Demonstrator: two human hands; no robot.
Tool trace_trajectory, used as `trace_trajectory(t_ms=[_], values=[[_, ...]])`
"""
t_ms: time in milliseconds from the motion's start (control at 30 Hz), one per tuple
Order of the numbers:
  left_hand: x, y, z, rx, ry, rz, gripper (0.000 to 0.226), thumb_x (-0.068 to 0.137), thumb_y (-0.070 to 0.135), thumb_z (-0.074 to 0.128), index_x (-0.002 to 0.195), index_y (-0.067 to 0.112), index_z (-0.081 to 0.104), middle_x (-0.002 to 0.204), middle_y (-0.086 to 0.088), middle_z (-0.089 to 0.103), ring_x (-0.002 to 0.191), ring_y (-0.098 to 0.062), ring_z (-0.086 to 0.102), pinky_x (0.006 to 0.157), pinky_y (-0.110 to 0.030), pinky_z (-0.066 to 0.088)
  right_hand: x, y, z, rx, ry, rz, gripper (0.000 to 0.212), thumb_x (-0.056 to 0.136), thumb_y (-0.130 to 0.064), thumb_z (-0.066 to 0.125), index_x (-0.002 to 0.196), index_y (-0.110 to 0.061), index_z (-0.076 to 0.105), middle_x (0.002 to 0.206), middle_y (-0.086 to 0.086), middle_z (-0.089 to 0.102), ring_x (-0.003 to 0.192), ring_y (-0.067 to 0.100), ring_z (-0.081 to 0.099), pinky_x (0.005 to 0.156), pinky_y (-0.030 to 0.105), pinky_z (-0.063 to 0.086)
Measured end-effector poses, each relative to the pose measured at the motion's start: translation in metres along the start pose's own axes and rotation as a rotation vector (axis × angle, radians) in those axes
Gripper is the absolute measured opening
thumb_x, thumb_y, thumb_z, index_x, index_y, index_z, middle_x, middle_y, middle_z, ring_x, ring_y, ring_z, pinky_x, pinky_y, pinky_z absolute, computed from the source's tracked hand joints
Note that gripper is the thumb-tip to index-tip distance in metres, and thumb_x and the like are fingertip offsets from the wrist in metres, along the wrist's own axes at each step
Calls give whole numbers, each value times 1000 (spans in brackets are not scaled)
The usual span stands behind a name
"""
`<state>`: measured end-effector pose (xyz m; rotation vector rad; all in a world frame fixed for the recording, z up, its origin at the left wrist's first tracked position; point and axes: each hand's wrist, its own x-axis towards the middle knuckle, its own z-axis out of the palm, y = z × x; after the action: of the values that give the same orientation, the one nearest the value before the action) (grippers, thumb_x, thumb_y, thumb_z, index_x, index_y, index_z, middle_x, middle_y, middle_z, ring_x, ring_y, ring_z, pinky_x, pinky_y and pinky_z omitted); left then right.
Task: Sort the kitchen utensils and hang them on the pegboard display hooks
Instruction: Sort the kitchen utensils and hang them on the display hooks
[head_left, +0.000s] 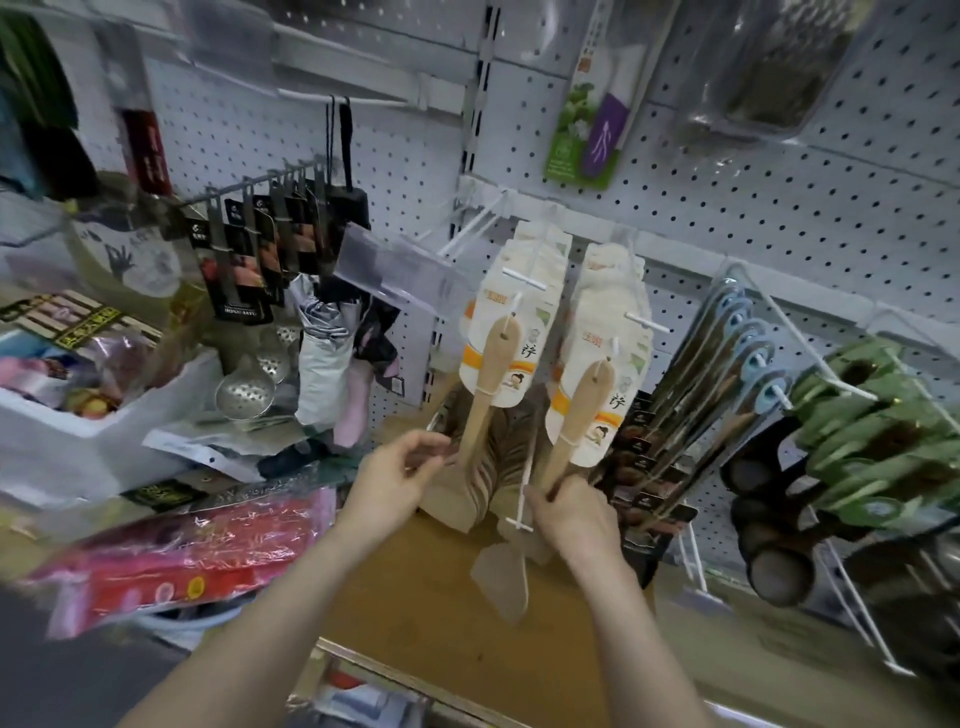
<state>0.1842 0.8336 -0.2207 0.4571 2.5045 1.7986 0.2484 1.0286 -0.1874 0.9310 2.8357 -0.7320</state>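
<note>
At the pegboard's middle hooks: two carded wooden spoons being settled.

The right spoon (576, 415) hangs from its hook, the right hand (571, 512) closed on its handle to steady it; just left, the left hand (400, 475) pinches narrowly beside the left spoon (488, 384), contact unclear. Far right hang green ladles (872, 415).

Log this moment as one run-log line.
left hand: beside left wooden spatula, contact unclear | right hand: gripping right wooden spatula | both spatulas on hooks | pegboard: hanging underway

Spatula blades (501, 577) behind hands, blurred; top-right pkg (769, 78) blurred, cut off.
</note>
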Motion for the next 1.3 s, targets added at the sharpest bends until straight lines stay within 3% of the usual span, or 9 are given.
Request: trace_trajectory(t_ms=[67, 200, 367, 433, 567, 700, 833, 1067, 1300], values=[[9, -8, -10, -1, -25, -16, 24, 90, 10, 63, 101, 30, 67, 101, 13, 70, 95, 2, 64, 80, -17, 50, -4, -2, 3, -36, -15, 67, 37, 95, -44, 52, 112, -12, 62, 113, 12, 66, 106, 34, 62, 77, 35, 46], [23, -18, -25, 8, -79, 0, 22, 90, 8, 62, 106, 22, 68, 102, 10, 69, 96, 0, 63, 80, -10, 47, -13, -15, 15, -48, -68, 166, 41, 95, -49, 52, 104, -11, 68, 94, 6, 68, 89, 28, 67, 73, 33, 55], [41, -30, -35, 3, -146, 18, 25, 90, 5, 60, 108, 21, 66, 102, 4, 69, 96, -7, 63, 77, -7, 44, -13, -41, 32, 121, 7, 95, 31, 87, -49, 59, 85, -21, 71, 86, 5, 74, 83, 26, 71, 78, 36, 58], [47, -34, -36, -1, -177, 29, 28, 89, 3, 60, 113, 17, 64, 105, 0, 68, 100, -12, 63, 83, -12, 46, -14, -54, 36, 232, 41, 69, 27, 87, -47, 62, 94, -23, 72, 91, 3, 74, 89, 23, 70, 82, 36, 57], [60, -40, -38, 30, -232, 24, 39, 90, 7, 62, 128, 14, 58, 117, -2, 65, 109, -13, 60, 94, -25, 46, -11, -81, 41, 340, 147, 40, 51, 85, -45, 68, 129, -22, 55, 112, 0, 69, 104, 24, 65, 84, 35, 54], [76, -44, -35, 60, -269, 28, 48, 92, 9, 59, 139, 15, 47, 130, -2, 58, 118, -17, 56, 101, -32, 44, -2, -96, 42, 468, 171, 81, 59, 85, -43, 70, 135, -20, 48, 129, 4, 62, 120, 28, 57, 96, 41, 50], [95, -46, -30, 156, -278, 34, 52, 96, 13, 53, 146, 19, 38, 142, -7, 49, 129, -26, 49, 107, -40, 41, 9, -101, 43, 585, 140, 114, 56, 83, -40, 74, 131, -23, 52, 127, 1, 63, 119, 25, 57, 99, 41, 48], [118, -42, -16, 180, -363, 60, 49, 99, 9, 44, 146, 18, 36, 141, -9, 50, 129, -27, 48, 106, -35, 38, 26, -100, 57, 745, 104, 91, 49, 76, -34, 79, 119, -32, 55, 113, -7, 69, 108, 17, 64, 100, 45, 51], [120, -57, -17, 224, -382, 79, 28, 96, 11, 53, 123, 6, 60, 119, -15, 64, 109, -30, 59, 87, -31, 43, 37, -103, 64, 857, 107, 92, 49, 80, -21, 78, 125, -14, 59, 112, 1, 70, 104, 17, 66, 97, 40, 54]])
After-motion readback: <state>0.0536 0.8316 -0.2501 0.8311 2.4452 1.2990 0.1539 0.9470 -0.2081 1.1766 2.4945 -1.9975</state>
